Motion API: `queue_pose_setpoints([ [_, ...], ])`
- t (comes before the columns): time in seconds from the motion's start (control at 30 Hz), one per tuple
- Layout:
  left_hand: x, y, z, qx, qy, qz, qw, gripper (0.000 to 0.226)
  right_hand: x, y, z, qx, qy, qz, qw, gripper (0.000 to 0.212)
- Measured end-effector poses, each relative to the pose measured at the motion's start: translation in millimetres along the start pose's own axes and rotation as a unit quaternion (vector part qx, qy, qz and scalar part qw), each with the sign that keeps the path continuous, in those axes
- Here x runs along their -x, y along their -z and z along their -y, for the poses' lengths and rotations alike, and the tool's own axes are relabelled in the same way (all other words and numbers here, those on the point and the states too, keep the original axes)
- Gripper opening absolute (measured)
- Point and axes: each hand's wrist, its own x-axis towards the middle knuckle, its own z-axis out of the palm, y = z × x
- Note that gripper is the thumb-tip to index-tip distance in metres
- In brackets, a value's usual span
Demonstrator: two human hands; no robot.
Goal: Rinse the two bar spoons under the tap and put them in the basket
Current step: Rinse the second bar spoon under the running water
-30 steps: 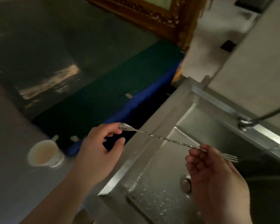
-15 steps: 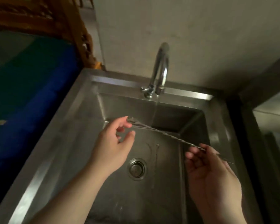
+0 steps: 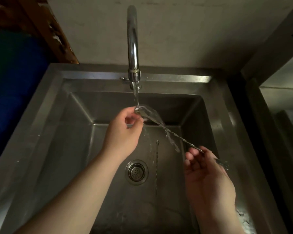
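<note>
A long twisted metal bar spoon (image 3: 169, 134) stretches across the steel sink (image 3: 46, 115), held at both ends. My left hand (image 3: 123, 130) pinches the bowl end right under the running water from the chrome tap (image 3: 133, 48). My right hand (image 3: 208, 176) grips the shaft near the forked end, which sticks out past my fingers at the right. Water fans off the spoon's bowl and runs down its shaft. A second bar spoon (image 3: 157, 166) lies flat on the sink floor, just right of the drain (image 3: 136, 172). No basket is in view.
A plain wall rises behind the tap. At the left stand a blue and green cloth-covered surface (image 3: 13, 92) and a carved wooden frame (image 3: 46, 26). A steel counter (image 3: 284, 102) adjoins the sink at the right.
The view swung from the counter to the sink. Both hands carried the spoon in under the tap, and its bowl end now sits in the stream, splashing water.
</note>
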Motion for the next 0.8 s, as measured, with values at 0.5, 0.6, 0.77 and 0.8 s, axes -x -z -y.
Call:
queue_pose_setpoints([
  [0.5, -32.0, -15.1, -36.7, 0.410, 0.118, 0.022, 0.904, 0.027, -20.3, -22.3, -91.9, -0.048, -0.291, -0.035, 0.955, 0.033],
  [0.6, -34.4, -12.0, -30.7, 0.376, 0.073, 0.056, 0.922, 0.028, -23.6, -28.6, -107.7, 0.161, -0.262, -0.047, 0.950, 0.035],
  [0.77, -33.9, -5.6, -22.5, 0.369, 0.037, 0.126, 0.920, 0.031, -32.6, -38.8, -103.2, 0.514, 0.083, 0.011, 0.854, 0.008],
  [0.8, -33.2, -5.1, -21.3, 0.382, 0.035, 0.139, 0.913, 0.033, -34.9, -41.1, -101.2, 0.527, 0.109, 0.052, 0.841, 0.009],
])
